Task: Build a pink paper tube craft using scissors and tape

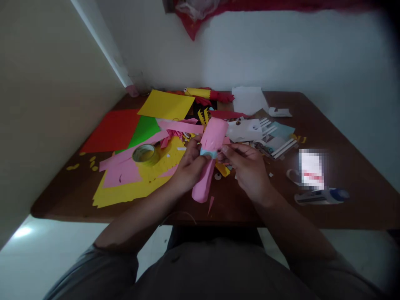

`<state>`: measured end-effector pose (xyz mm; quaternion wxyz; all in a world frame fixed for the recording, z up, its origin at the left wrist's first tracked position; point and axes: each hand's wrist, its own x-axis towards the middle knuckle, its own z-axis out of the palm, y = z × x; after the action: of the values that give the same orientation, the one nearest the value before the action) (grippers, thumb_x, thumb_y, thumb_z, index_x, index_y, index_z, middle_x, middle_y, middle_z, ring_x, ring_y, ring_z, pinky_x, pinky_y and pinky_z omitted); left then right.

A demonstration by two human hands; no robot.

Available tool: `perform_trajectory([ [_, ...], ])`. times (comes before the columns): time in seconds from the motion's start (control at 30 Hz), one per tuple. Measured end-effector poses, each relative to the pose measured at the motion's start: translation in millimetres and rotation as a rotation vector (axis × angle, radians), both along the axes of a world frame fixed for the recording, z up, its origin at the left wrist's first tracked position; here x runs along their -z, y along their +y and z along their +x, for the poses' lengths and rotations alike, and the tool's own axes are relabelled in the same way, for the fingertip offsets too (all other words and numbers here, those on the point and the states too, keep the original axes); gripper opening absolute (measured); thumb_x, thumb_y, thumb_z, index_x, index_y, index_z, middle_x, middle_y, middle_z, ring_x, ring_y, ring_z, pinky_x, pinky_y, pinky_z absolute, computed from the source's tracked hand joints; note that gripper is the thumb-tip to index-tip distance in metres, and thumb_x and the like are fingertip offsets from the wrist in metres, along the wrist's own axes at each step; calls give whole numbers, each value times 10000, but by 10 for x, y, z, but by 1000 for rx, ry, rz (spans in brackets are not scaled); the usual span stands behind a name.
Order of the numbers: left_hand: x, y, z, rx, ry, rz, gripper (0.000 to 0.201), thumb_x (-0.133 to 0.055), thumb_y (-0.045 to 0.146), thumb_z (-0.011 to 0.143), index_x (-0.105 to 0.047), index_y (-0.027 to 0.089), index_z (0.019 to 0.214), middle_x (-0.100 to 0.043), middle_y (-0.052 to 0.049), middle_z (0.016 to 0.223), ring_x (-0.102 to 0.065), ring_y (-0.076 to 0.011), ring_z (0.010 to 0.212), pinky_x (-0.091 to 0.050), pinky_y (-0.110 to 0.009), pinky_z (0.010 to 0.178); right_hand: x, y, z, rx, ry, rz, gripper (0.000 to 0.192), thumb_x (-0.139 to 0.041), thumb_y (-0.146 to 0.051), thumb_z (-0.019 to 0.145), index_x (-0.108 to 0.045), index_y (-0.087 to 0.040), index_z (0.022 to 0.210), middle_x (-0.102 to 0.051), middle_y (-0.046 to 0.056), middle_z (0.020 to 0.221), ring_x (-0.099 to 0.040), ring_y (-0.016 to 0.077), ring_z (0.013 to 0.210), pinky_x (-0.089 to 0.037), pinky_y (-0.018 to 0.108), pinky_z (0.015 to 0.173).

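Note:
A pink paper roll [210, 155] is held upright over the front of the brown table [343, 208]. My left hand [190, 166] grips the roll at its middle from the left. My right hand [246, 166] pinches it from the right, at a light blue band [208, 153] wrapped around it. A roll of tape [145, 153] lies on pink and yellow paper sheets [131, 183] just left of my left hand.
Red [112, 131], green [144, 130] and yellow [167, 104] sheets lie at the back left. White paper scraps and cards [259, 133] sit right of centre. A glue gun [321, 196] lies at the front right. Walls close in at left and behind.

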<state>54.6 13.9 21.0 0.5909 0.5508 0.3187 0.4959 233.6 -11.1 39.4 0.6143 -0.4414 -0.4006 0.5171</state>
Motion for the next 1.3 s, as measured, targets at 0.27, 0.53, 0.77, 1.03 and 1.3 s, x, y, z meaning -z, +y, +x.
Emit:
perform_trajectory([
  [0.27,30,6,-20,-77,149,161,441,-689,450,1086,-598,301,1491,-699,-91,1441,-679,-299,1333,-602,-488,1132,17,-34,6,17,-194,55,403,-998,-657,859,-889,-269,857,-832,34,814,-759,213,756,-649,352,743],
  [0.53,19,-19,-13,-90,135,133,547,-703,597,1125,-564,314,1572,-708,-104,1429,-709,-283,1284,-634,-484,1127,-57,-97,-8,62,-312,106,353,-972,-613,898,-910,-265,897,-821,33,819,-713,208,723,-591,335,644],
  [0.77,-5,-44,-5,-45,82,36,593,-709,677,1110,-568,318,1561,-752,-76,1230,-765,-248,983,-700,-422,853,-37,-105,-12,87,-333,112,439,-964,-689,887,-897,-255,896,-838,40,825,-716,206,721,-617,332,644],
  [1.03,4,11,-25,-152,26,-14,518,-739,731,1080,-662,279,1321,-736,-46,1087,-732,-225,890,-702,-427,841,-4,-78,-22,18,-142,21,496,-1027,-661,823,-903,-254,1079,-834,24,836,-749,196,727,-651,331,677],
  [1.3,-14,12,-21,-90,101,75,565,-599,776,1130,-567,317,1457,-753,-77,1121,-784,-325,1031,-685,-533,904,-13,-64,-15,-58,-101,31,410,-1015,-647,842,-883,-264,904,-848,32,839,-763,208,746,-665,356,727],
])
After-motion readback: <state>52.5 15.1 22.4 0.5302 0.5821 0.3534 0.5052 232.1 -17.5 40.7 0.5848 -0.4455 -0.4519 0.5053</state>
